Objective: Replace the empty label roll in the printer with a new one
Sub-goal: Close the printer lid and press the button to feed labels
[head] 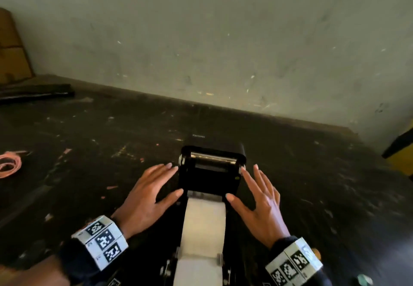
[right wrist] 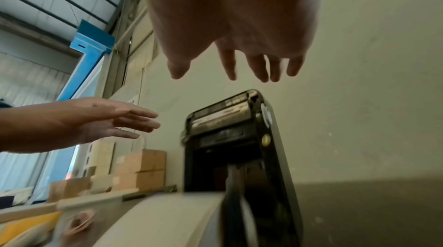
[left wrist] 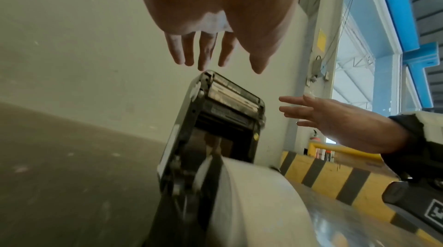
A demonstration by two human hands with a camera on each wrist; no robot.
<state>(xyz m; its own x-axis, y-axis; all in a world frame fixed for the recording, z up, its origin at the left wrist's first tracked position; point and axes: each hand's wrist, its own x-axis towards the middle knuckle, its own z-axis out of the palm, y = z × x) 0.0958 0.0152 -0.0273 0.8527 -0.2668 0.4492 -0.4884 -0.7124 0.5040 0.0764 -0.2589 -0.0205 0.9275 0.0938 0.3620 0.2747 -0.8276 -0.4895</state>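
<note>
A black label printer (head: 210,173) stands on the dark table (head: 111,133) with its lid raised upright, showing the metal roller along the lid's top edge. A white label roll (head: 204,225) lies in the open bay in front of the lid. My left hand (head: 165,182) hovers at the lid's left side, fingers straight and spread. My right hand (head: 244,187) mirrors it at the right side. Neither holds anything. In the left wrist view the left fingertips (left wrist: 203,65) hang just above the lid's corner (left wrist: 208,76). In the right wrist view a gap separates the right fingertips (right wrist: 263,78) from the lid (right wrist: 235,137).
A grey wall (head: 223,39) rises just behind the printer. Pink rubber bands (head: 10,165) lie at the table's left edge, with a black bar (head: 35,93) and a cardboard box (head: 11,46) at the far left. A yellow-and-black barrier (head: 402,151) is at the right.
</note>
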